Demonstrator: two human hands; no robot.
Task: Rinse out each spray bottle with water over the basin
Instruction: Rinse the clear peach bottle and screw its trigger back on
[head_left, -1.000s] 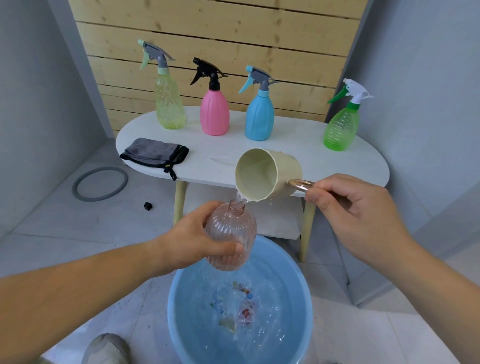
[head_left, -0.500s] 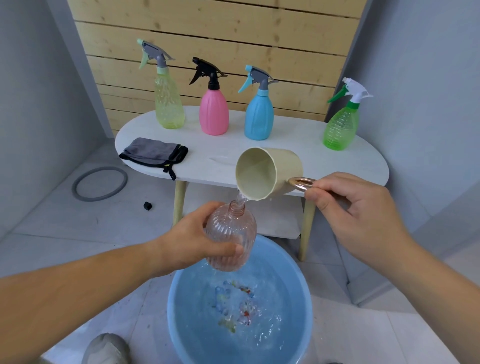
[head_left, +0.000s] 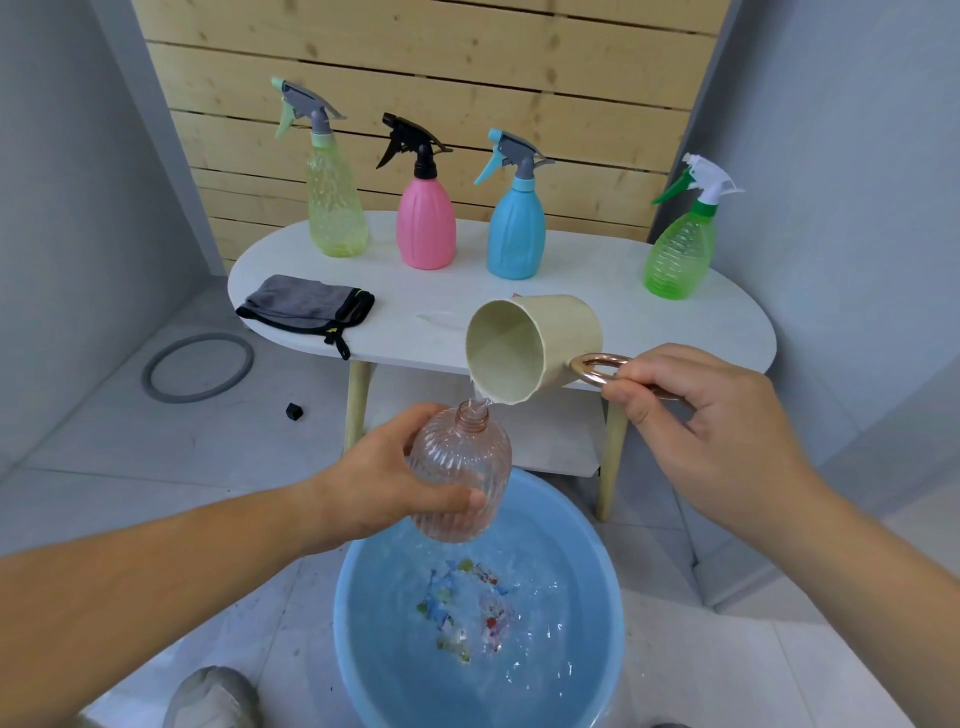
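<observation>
My left hand (head_left: 384, 483) grips a clear pink ribbed bottle (head_left: 462, 467) with no spray head, upright above the blue basin (head_left: 363, 649) of water. My right hand (head_left: 696, 431) holds the copper ring handle of a cream cup (head_left: 530, 353), tipped to the left. A thin stream of water falls from the cup's rim into the bottle's open neck. On the white table (head_left: 727, 332) stand a yellow-green spray bottle (head_left: 332, 208), a pink one (head_left: 426, 223), a blue one (head_left: 517, 228) and a green one (head_left: 675, 254).
A grey cloth (head_left: 306, 306) lies on the table's left end. A grey ring (head_left: 197, 369) and a small black piece (head_left: 294, 411) lie on the tiled floor at left. A shoe (head_left: 218, 696) shows near the basin. Grey walls close in on both sides.
The cup has tipped slightly further and keeps pouring into the bottle. Ripples in the basin have shifted. Both hands stay almost where they were.
</observation>
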